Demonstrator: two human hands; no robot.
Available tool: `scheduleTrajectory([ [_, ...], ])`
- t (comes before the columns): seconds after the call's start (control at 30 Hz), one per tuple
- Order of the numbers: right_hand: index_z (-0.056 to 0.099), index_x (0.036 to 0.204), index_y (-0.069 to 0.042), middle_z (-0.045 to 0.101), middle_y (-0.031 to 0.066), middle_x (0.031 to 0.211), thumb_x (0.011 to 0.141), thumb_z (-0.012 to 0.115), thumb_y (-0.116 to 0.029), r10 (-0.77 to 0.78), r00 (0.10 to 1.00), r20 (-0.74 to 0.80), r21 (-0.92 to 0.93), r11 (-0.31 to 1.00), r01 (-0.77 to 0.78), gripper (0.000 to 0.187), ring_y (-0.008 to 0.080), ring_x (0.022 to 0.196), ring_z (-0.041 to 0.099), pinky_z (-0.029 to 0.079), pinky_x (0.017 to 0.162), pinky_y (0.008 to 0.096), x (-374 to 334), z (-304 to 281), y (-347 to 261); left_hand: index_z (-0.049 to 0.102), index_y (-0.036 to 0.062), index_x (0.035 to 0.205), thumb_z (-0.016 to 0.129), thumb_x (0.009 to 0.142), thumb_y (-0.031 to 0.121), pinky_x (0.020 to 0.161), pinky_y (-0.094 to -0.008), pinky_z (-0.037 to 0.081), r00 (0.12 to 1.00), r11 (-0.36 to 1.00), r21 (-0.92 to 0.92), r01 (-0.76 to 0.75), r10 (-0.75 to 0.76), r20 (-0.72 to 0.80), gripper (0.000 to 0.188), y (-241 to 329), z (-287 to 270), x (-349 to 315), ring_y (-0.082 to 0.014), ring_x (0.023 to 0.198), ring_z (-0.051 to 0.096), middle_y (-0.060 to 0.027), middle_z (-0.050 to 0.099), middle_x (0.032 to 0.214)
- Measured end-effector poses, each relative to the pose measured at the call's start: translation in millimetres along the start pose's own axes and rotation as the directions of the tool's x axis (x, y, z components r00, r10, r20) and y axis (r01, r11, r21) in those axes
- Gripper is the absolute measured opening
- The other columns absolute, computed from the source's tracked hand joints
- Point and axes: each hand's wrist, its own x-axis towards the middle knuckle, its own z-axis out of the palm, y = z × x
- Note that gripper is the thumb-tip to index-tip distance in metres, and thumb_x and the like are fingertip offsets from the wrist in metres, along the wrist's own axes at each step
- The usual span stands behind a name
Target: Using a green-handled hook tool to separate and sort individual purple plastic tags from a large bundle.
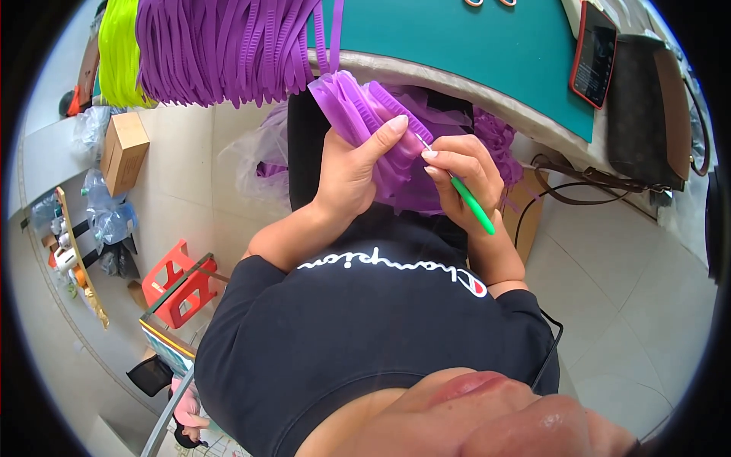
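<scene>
My left hand point(346, 171) grips a bunch of purple rubber straps point(343, 110) with ribbed ends, its thumb pressed on top. In my right hand point(472, 167) is a slim tool with a green handle point(474, 206), pinched near its thin metal tip. That tip meets the ribbed end of one strap beside my left thumb. Both hands are held over my lap, just in front of the table edge. Below them lies more purple material, partly hidden by my hands.
The green-topped table point(457, 46) carries many hanging purple straps point(221, 49), yellow-green straps point(119, 53), a red-cased phone point(594, 57) and a dark bag point(647, 114). Purple scraps point(499, 141) lie under its edge. A red stool point(183, 286) and cardboard box point(126, 152) stand left.
</scene>
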Motion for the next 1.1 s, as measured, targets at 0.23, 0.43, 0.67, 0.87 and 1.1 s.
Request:
scheduleTrajectory([
  [0.23,0.062,0.095,-0.001,0.062,0.0129,0.084,0.079,0.070,0.001,-0.061,0.998,0.028,-0.080,0.995,0.063,0.018,0.0231,0.071,0.060,0.049,0.060,0.0307,1.7,-1.1,0.3,0.061,0.0011,0.094,0.064,0.090,0.007,0.067,-0.0261,0.050,0.999,0.999,0.031,-0.024,0.023,0.030,0.008,-1.2,-0.5,1.3,-0.0130,0.074,0.063,-0.0062,0.065,0.082],
  [0.43,0.063,0.093,-0.002,0.061,0.0099,0.081,0.078,0.070,-0.001,-0.096,0.994,0.046,-0.228,0.968,0.105,0.017,0.0244,0.069,0.058,0.047,0.061,0.0316,3.8,-1.5,-0.9,0.062,0.0009,0.093,0.065,0.089,0.006,0.066,-0.0252,0.050,0.998,0.999,0.019,-0.041,0.042,-0.048,0.008,-4.7,1.3,2.7,-0.0116,0.072,0.063,-0.0060,0.066,0.079],
  [0.67,0.062,0.084,0.001,0.058,0.0071,0.070,0.086,0.064,-0.003,0.514,0.830,0.216,0.015,0.848,-0.530,0.005,0.0143,0.064,0.055,0.041,0.057,0.0273,3.6,-12.9,-14.5,0.063,0.0002,0.093,0.066,0.088,0.006,0.060,-0.0238,0.050,0.976,0.876,0.436,-0.206,0.216,0.029,0.008,-3.4,-8.4,-1.8,-0.0112,0.069,0.064,-0.0052,0.067,0.078],
  [0.87,0.055,0.090,-0.002,0.063,0.0085,0.085,0.088,0.064,-0.009,0.448,0.894,0.001,0.243,0.867,-0.434,0.012,0.0153,0.084,0.060,0.047,0.076,0.0272,7.6,-16.3,-5.3,0.063,-0.0016,0.094,0.067,0.086,0.004,0.063,-0.0240,0.051,0.997,0.996,0.087,0.030,-0.036,0.066,0.010,2.5,2.3,-3.3,-0.0123,0.072,0.065,-0.0070,0.067,0.080],
  [1.1,0.044,0.074,-0.009,0.057,0.0059,0.078,0.077,0.070,0.006,0.432,0.882,0.187,0.665,0.606,-0.438,0.031,0.0187,0.074,0.051,0.042,0.067,0.0323,0.3,-7.9,-6.6,0.063,-0.0030,0.101,0.074,0.077,-0.003,0.078,-0.0279,0.052,0.987,0.879,0.451,-0.152,0.114,0.111,0.026,-5.9,-24.0,-14.7,-0.0129,0.087,0.063,-0.0053,0.067,0.094],
])
